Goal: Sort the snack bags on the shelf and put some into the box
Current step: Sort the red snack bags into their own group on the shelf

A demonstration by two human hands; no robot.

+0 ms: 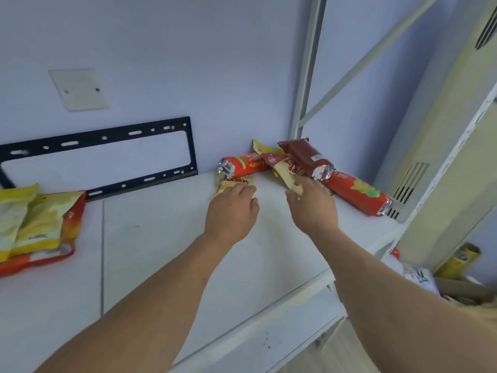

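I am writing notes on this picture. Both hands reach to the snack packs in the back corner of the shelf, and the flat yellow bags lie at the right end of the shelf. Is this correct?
Not quite. In the head view the flat yellow bags lie at the left end of the shelf, not the right. The rest holds: the left hand and right hand both reach to the snack packs in the back corner.

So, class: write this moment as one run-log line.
left hand: on small beige snack packet | right hand: grip on second beige packet | red tube packs: back corner | box: unseen
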